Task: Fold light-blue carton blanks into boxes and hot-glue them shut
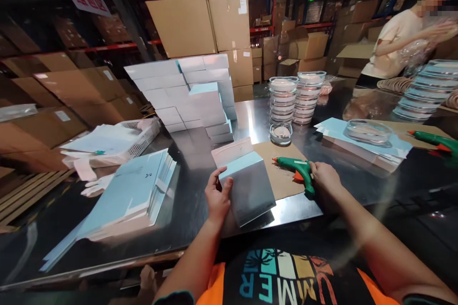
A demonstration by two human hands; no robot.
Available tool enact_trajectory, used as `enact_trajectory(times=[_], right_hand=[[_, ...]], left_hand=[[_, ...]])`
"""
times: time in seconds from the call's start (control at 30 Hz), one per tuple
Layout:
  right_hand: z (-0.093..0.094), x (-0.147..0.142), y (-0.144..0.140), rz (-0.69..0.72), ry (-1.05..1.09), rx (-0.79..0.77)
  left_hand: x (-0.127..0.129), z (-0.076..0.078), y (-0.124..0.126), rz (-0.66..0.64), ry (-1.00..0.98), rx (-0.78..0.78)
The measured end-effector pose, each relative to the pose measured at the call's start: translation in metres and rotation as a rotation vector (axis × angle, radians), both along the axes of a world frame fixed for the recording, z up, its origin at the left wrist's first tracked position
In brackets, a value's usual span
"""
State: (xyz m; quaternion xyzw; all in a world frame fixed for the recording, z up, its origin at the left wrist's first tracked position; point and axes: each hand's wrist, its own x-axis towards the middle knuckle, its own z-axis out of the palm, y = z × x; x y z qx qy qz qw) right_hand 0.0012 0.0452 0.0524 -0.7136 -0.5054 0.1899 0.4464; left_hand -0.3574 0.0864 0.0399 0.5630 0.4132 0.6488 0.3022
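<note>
— Where's the folded box (246, 190)?
— On the desk (186, 152), steadied by the left hand (217, 196), fingers curled on its edge.
— The glue gun (297, 170)?
— Right of it, nozzle pointing left; right hand (324, 180) closed round the handle.

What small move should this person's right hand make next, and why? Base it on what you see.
Probably lift the glue gun toward the box. The right hand grips the gun, which lies on the brown card, nozzle pointing left. The left hand steadies the box, whose flap stands open.
</note>
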Motion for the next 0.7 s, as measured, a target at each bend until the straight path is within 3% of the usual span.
enact_trajectory(times=[0.1, 0.23, 0.33, 0.53, 0.7], right_hand=[[0.012, -0.035, 0.003, 0.029, 0.016, 0.045], [0.027, -0.117, 0.021, 0.305, 0.327, 0.088], [0.031, -0.158, 0.032, 0.434, 0.508, -0.014], [0.032, -0.162, 0.028, 0.577, 0.499, -0.043], [0.029, -0.139, 0.016, 0.756, 0.294, 0.002]], left_hand=[[-0.006, -0.004, 0.001, -0.025, 0.008, 0.002], [-0.009, -0.012, -0.001, -0.044, 0.005, 0.071], [-0.015, -0.023, -0.001, -0.053, 0.025, 0.105], [-0.033, -0.037, 0.004, -0.151, 0.023, 0.102], [-0.035, -0.027, 0.01, -0.21, 0.018, 0.161]])
